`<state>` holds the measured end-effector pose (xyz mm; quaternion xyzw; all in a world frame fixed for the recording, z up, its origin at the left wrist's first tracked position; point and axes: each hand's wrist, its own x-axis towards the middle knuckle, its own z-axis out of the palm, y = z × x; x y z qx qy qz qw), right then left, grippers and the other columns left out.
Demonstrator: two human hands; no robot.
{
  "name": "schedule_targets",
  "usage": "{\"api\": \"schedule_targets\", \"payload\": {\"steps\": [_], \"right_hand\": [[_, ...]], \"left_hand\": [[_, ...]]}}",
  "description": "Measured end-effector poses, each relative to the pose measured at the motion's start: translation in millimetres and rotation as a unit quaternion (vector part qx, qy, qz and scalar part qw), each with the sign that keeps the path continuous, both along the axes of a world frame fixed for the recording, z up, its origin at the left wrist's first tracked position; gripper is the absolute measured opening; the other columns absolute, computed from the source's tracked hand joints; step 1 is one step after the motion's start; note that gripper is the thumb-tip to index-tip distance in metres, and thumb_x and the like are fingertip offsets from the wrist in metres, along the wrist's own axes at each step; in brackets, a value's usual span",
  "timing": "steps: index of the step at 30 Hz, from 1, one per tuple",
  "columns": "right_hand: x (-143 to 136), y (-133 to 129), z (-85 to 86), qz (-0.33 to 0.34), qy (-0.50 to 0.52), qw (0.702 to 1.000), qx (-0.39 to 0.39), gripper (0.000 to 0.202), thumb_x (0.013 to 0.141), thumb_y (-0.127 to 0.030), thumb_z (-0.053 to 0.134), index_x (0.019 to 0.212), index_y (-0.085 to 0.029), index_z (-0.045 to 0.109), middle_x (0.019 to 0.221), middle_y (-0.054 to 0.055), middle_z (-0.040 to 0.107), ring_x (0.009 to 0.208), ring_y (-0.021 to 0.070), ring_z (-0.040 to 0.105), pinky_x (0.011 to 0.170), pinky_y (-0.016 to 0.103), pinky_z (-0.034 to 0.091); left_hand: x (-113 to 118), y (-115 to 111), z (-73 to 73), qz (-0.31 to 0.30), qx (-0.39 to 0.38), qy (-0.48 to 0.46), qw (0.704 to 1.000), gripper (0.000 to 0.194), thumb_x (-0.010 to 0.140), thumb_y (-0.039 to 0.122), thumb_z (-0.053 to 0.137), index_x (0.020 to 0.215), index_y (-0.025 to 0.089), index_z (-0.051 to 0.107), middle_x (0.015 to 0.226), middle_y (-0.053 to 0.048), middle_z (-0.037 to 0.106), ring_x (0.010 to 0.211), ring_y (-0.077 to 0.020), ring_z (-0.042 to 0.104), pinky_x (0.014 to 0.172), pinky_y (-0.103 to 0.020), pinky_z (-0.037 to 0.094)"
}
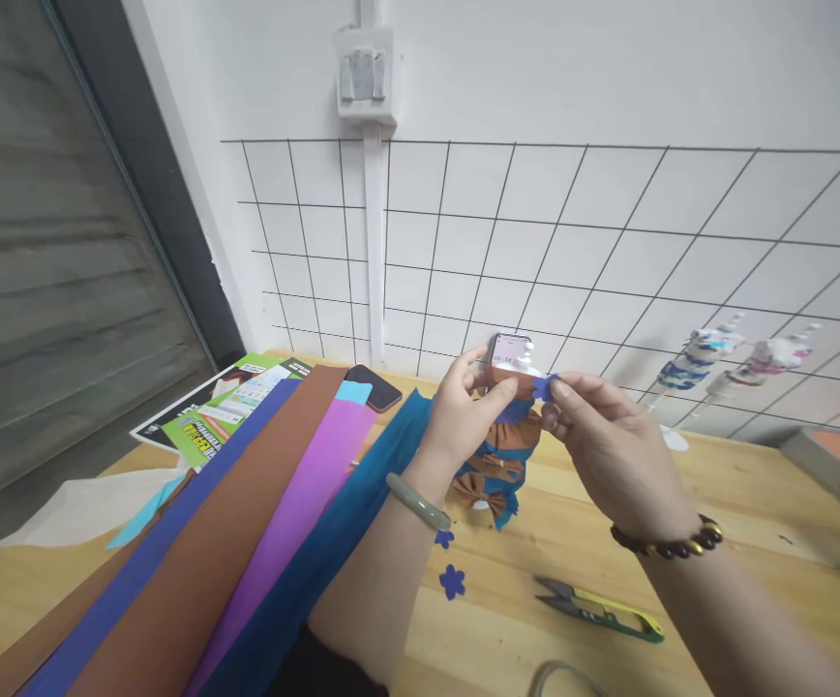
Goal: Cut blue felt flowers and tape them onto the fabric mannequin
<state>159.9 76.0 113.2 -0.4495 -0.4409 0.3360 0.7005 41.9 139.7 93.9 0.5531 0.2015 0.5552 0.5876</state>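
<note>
My left hand, a bangle on its wrist, is closed round the upper part of a small upright craft figure. Brown and teal crepe-like strips, gathered into ruffles and bows, cover the figure, and a white piece shows at its top. Between the thumb and fingers of my right hand is a small blue flower cut-out, against the figure's brown upper band. Two similar cut-outs lie below on the wooden table, one a whole blue flower, the other a blue flower partly hidden by my left wrist.
Yellow-handled thread snips lie in front of my right forearm. Long coloured strips spread across the left. A dark phone rests behind them; a lit phone stands behind the figure. Two decorated sticks lean near the wall grid.
</note>
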Motion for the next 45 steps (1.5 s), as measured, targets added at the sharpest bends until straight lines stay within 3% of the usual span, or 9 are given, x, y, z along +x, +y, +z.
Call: {"api": "schedule_targets", "payload": {"steps": [7, 23, 34, 45], "right_hand": [[-2.4, 6.0, -4.5, -0.017, 0.006, 1.000, -0.010, 0.013, 0.070, -0.029, 0.070, 0.078, -0.021, 0.066, 0.063, -0.003, 0.055, 0.056, 0.0073, 0.047, 0.052, 0.020, 0.040], [-6.7, 10.0, -7.4, -0.043, -0.010, 0.999, 0.002, 0.018, 0.069, -0.032, 0.070, 0.079, -0.020, 0.062, 0.067, -0.002, 0.054, 0.057, 0.0101, 0.050, 0.054, 0.024, 0.044], [-6.9, 12.3, -8.2, -0.058, 0.002, 0.998, 0.014, 0.026, 0.067, -0.030, 0.072, 0.089, -0.021, 0.062, 0.071, -0.002, 0.057, 0.058, 0.0089, 0.052, 0.055, 0.024, 0.046], [-2.7, 8.4, -7.9, -0.048, 0.016, 0.999, 0.006, 0.023, 0.068, -0.035, 0.069, 0.086, -0.022, 0.064, 0.074, -0.002, 0.057, 0.057, 0.0083, 0.051, 0.056, 0.024, 0.046]], "left_hand": [[-0.8, 1.0, 0.0, -0.021, 0.000, -0.002, 1.000, 0.048, 0.075, 0.029, 0.062, 0.120, 0.022, 0.047, 0.108, -0.010, 0.059, 0.099, -0.0209, 0.056, 0.086, -0.036, 0.043], [-0.7, 1.9, -0.5, -0.004, 0.010, 0.005, 1.000, 0.049, 0.074, 0.029, 0.063, 0.119, 0.022, 0.047, 0.107, -0.010, 0.060, 0.100, -0.0210, 0.055, 0.089, -0.038, 0.041], [-1.0, 3.4, 0.3, -0.007, 0.009, 0.005, 1.000, 0.051, 0.072, 0.028, 0.065, 0.119, 0.021, 0.046, 0.106, -0.011, 0.060, 0.099, -0.0215, 0.056, 0.084, -0.036, 0.044], [-2.4, 3.0, -0.9, -0.010, -0.006, -0.002, 1.000, 0.054, 0.072, 0.031, 0.065, 0.122, 0.022, 0.045, 0.105, -0.011, 0.061, 0.097, -0.0213, 0.057, 0.085, -0.037, 0.043]]}}
